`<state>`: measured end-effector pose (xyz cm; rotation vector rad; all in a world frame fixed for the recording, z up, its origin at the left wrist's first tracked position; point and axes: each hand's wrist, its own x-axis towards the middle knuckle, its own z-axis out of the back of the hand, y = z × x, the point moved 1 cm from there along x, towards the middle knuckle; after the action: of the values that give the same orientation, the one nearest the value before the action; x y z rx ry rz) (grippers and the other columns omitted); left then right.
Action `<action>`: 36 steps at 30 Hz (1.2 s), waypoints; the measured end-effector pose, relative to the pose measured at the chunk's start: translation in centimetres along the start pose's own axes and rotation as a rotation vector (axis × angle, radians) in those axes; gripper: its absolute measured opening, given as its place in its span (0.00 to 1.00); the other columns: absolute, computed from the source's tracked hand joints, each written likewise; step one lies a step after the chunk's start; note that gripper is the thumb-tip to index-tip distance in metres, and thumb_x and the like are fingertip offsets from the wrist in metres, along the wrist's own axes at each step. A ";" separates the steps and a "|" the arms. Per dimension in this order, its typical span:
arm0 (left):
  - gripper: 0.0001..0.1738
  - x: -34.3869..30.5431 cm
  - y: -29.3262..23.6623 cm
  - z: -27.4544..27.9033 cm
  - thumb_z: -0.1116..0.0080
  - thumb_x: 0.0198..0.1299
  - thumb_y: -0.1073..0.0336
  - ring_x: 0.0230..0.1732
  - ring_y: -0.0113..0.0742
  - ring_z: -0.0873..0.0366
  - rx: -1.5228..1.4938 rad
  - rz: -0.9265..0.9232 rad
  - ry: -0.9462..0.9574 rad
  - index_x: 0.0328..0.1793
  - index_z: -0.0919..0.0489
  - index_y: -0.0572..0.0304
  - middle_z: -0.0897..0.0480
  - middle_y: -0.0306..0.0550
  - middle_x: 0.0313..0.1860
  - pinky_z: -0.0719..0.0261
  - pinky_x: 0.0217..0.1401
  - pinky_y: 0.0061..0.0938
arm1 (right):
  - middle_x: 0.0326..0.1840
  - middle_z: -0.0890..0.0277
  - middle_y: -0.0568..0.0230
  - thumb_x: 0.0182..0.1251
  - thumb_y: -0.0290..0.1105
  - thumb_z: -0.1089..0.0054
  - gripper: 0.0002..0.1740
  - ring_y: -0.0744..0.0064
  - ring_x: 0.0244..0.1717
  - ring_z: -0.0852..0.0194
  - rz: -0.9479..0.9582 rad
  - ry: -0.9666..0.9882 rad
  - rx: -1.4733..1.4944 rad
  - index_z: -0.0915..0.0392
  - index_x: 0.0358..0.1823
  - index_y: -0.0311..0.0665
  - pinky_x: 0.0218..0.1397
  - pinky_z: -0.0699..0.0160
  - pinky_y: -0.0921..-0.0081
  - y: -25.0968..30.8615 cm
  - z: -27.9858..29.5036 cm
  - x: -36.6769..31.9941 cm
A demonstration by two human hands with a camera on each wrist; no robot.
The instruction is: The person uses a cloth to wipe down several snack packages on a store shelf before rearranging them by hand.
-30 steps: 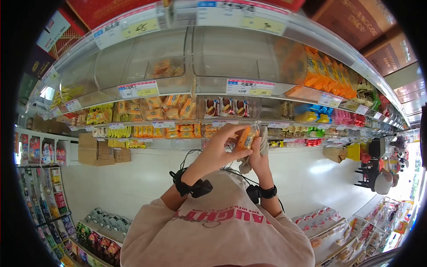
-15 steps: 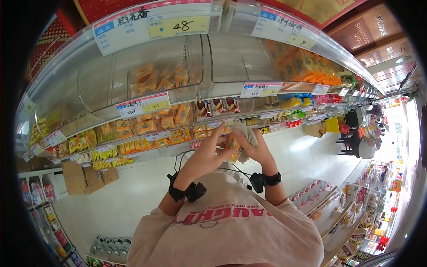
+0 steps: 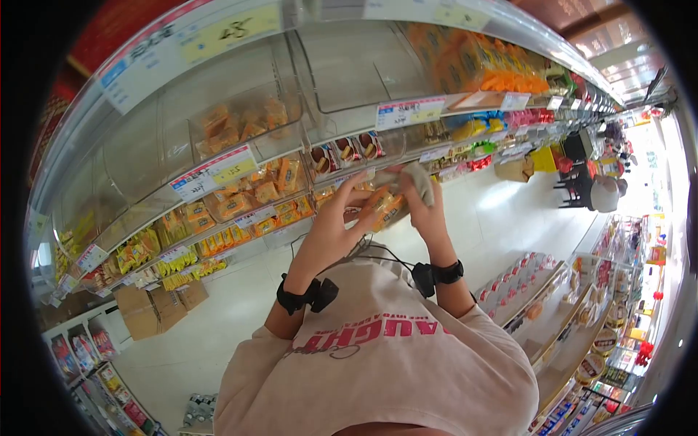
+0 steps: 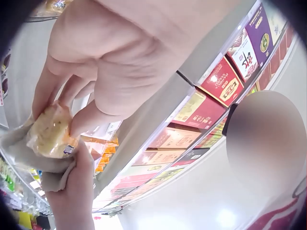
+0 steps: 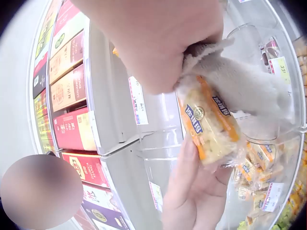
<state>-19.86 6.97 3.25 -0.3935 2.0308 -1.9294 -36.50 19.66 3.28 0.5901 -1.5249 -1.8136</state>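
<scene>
A clear-wrapped pastry with an orange and blue label is held between my two hands in front of the shelves. My left hand pinches its end between thumb and fingers, as the left wrist view shows. In the right wrist view that same hand's thumb and fingers reach the pastry from below. My right hand grips a crumpled grey cloth and holds it against the pastry's other end. The cloth wraps around one side of the pastry in the left wrist view.
Clear plastic bins hold more orange-labelled packs, with red and white wrapped snacks nearby. Price tags line the shelf edges. Boxed goods stand on the upper shelf. A cardboard box sits on the floor at left.
The head view has tilted and turned, so the shelves appear slanted. Both hands keep hold of the pastry and cloth; the pastry, more covered half a second ago, shows more of its label now.
</scene>
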 end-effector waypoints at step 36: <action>0.19 6.4 1.8 -14.1 0.41 0.77 0.63 0.54 0.32 0.14 -0.081 0.124 -0.622 0.63 0.18 0.73 0.12 0.48 0.53 0.15 0.63 0.32 | 0.42 0.14 0.58 0.61 0.36 0.19 0.32 0.77 0.44 0.18 0.020 0.439 0.336 0.24 0.62 0.27 0.48 0.18 0.75 -8.1 12.2 4.9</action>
<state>-31.39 17.37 1.87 -0.7577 1.6715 -1.4156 -50.23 24.73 -1.61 1.0515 -1.5192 -1.3030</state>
